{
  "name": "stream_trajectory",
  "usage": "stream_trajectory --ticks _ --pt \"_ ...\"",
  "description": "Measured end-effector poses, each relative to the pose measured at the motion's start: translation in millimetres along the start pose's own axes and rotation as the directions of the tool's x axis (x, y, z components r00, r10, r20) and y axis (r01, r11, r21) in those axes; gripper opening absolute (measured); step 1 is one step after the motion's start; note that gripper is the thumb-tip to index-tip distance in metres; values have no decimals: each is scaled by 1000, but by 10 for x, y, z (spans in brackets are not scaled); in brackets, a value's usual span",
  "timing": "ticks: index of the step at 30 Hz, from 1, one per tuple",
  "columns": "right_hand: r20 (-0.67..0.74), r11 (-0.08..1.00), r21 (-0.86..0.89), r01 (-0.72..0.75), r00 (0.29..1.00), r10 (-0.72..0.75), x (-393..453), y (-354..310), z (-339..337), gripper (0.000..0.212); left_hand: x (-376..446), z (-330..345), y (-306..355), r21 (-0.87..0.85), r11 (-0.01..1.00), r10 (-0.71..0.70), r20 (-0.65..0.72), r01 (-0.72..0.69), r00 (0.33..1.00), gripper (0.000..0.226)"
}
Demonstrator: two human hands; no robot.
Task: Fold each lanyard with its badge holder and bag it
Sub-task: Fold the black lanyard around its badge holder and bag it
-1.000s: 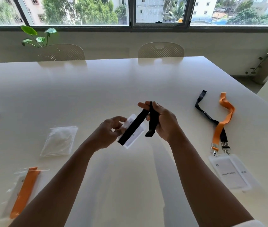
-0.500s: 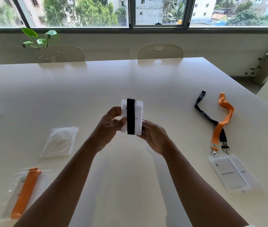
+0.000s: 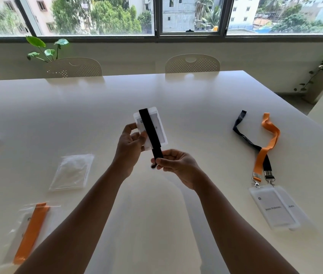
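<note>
Now – badge holder point(image 3: 155, 128) tilted | left hand point(image 3: 130, 148) fingers grip it | right hand point(image 3: 176, 165) dropped – pinches black lanyard point(image 3: 150, 133)

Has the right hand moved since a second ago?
Yes. The right hand has dropped toward the person, away from the far chairs, and now pinches the black strap's lower end below the badge holder.

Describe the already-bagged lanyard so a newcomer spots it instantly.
Start at the white table and go to its near-left corner, nearer than the clear empty bag. There lies the bagged orange lanyard: the only lanyard folded inside plastic, while the other orange one lies loose at the right.
</note>
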State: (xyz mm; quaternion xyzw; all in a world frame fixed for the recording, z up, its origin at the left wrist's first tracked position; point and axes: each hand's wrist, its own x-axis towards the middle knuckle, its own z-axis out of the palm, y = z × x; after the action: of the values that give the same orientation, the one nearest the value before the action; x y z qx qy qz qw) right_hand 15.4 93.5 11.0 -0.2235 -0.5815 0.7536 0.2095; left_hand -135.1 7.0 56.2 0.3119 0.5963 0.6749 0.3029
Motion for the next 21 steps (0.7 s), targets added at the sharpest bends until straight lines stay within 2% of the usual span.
stream_trajectory --ticks 4,7,11,17,21 --pt "-48 994 -106 6 999 -12 -31 -68 13 18 49 8 -50 169 984 66 -93 -49 994 22" --pt "-87 998 -52 32 996 -37 -50 -120 21 18 64 19 -114 321 942 148 -132 -99 980 22" --pt "-152 996 -8 91 984 -91 -45 -178 7 15 29 67 -201 466 870 233 -99 -162 968 19" --pt "-315 991 -22 133 940 -133 -25 -176 -63 16 -67 215 -336 512 840 223 -27 -178 974 18" --pt "-342 988 10 153 929 -141 -104 -185 -128 21 -100 347 -423 461 882 120 -18 -98 993 20"
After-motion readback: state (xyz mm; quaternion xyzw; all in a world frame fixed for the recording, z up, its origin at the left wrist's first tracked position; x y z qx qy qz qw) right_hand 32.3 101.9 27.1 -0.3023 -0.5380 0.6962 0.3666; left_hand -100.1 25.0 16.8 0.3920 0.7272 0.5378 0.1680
